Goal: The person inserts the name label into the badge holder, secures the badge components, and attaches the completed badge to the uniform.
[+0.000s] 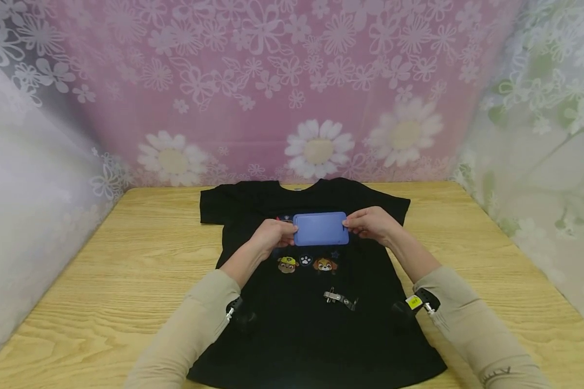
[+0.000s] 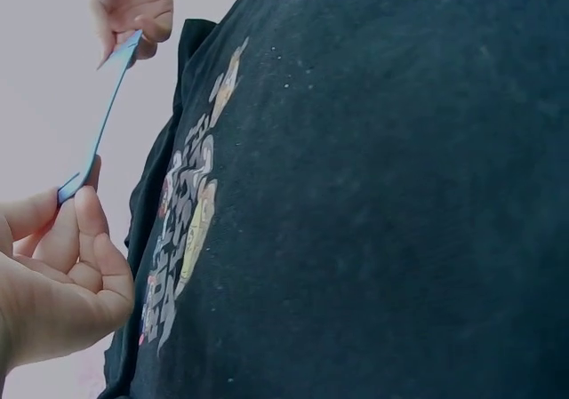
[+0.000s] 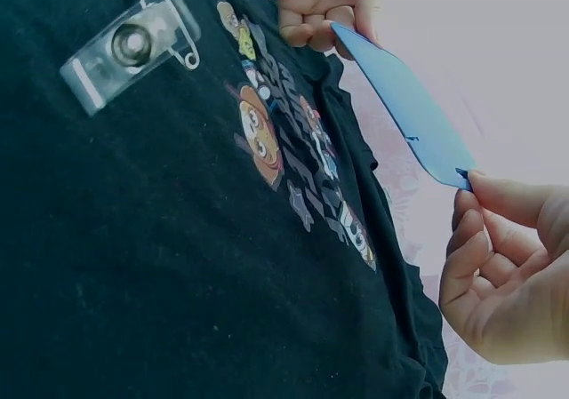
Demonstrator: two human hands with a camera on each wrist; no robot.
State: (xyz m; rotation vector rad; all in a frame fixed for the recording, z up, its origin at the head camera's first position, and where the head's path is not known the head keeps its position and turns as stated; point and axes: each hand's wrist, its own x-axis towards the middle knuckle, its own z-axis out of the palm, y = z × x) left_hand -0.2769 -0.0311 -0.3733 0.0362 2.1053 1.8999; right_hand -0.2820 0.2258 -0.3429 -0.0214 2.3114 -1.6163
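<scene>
Left hand (image 1: pixel 272 236) and right hand (image 1: pixel 371 222) pinch the blue badge holder (image 1: pixel 320 229), presumably positioning it; taking the nearer strap clip (image 1: pixel 340 298) likely requires freeing one.

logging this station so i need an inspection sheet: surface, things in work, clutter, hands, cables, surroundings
Surface: wood-grain table, with a black T-shirt spread over it.
Job's things: flat blue piece held above the shirt; clear safety-pin strap lying on the shirt.
Clutter: nothing seen.
Hands: left hand and right hand each pinch one short end of the blue piece.
Cables: nothing seen.
Surroundings: pink floral backdrop behind, pale floral panels at both sides.
</scene>
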